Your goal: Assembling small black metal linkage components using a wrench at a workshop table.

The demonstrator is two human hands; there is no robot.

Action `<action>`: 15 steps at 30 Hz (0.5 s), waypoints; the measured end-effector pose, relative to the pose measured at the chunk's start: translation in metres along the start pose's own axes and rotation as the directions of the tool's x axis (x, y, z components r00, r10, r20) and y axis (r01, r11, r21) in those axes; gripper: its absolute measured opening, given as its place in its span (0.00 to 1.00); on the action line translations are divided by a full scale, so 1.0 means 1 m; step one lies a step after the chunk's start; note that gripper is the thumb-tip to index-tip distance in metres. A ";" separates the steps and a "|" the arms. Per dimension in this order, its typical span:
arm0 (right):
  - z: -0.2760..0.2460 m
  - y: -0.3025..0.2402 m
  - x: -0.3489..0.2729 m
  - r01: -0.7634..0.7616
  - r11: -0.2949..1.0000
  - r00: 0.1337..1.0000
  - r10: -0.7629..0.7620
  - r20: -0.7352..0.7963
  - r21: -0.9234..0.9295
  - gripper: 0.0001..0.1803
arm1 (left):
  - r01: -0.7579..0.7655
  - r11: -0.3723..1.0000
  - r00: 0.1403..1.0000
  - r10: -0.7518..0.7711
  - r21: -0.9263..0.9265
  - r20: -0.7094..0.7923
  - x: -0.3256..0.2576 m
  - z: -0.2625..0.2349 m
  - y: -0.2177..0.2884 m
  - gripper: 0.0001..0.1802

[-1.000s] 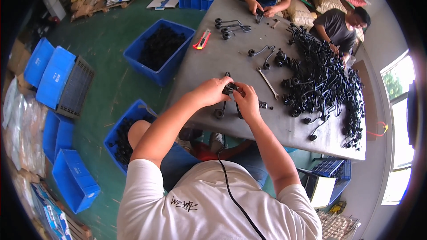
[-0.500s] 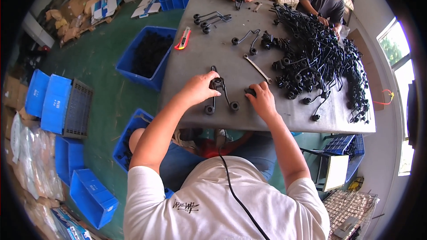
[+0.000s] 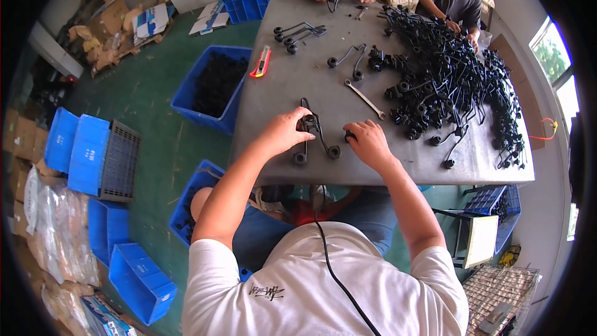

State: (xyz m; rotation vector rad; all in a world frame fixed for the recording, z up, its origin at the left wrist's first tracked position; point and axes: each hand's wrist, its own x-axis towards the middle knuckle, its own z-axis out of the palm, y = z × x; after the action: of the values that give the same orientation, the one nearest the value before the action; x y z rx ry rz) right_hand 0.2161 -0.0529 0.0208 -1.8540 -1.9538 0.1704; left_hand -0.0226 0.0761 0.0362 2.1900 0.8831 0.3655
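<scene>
Left grip [image 3: 287, 132] on black bent-rod part [image 3: 316, 132]; right hand [image 3: 368, 143] covers small black piece [image 3: 350, 137].

The floor [image 3: 149, 118] is painted green. A grey tabletop [image 3: 292, 81] stands in the middle of the room. Blue plastic bins [image 3: 87, 149] lie on the floor at the left, and cardboard boxes [image 3: 118, 6] are piled near the far wall. At the right, daylight comes through a window [image 3: 550, 56] with green leaves outside.
</scene>
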 end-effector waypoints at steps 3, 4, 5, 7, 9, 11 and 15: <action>0.002 0.004 -0.003 0.055 0.998 0.998 -0.055 0.035 0.001 0.15 | 0.002 1.000 1.000 -0.002 0.015 -0.006 0.000 0.002 0.000 0.30; 0.005 0.005 -0.003 0.061 0.997 0.998 -0.062 0.000 0.054 0.17 | -0.001 1.000 1.000 0.001 0.021 -0.005 0.001 0.003 -0.002 0.30; 0.009 0.005 -0.003 0.060 0.997 0.998 -0.060 -0.006 0.056 0.17 | 0.000 1.000 1.000 0.000 0.001 -0.002 0.002 0.004 -0.004 0.30; 0.014 0.001 -0.002 -0.085 0.906 0.982 0.146 -0.117 0.415 0.20 | 0.001 1.000 1.000 -0.001 -0.015 0.002 0.002 0.005 -0.005 0.30; 0.016 -0.003 -0.004 -0.130 0.909 0.986 0.162 -0.048 0.396 0.19 | -0.014 0.999 1.000 0.013 -0.045 -0.009 0.002 0.005 -0.005 0.30; 0.017 -0.007 -0.005 -0.170 0.912 0.984 0.174 0.023 0.373 0.19 | -0.023 0.998 1.000 0.023 -0.054 -0.017 0.002 0.006 -0.009 0.30; 0.017 -0.009 0.008 -0.068 0.991 0.962 0.096 -0.257 0.115 0.20 | -0.023 0.996 1.000 0.023 -0.089 -0.002 0.003 0.006 -0.014 0.30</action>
State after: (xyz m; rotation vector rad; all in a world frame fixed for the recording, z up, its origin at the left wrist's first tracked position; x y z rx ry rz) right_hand 0.2012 -0.0424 0.0103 -1.7895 -1.6597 0.0486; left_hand -0.0242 0.0819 0.0223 2.1195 0.8271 0.4094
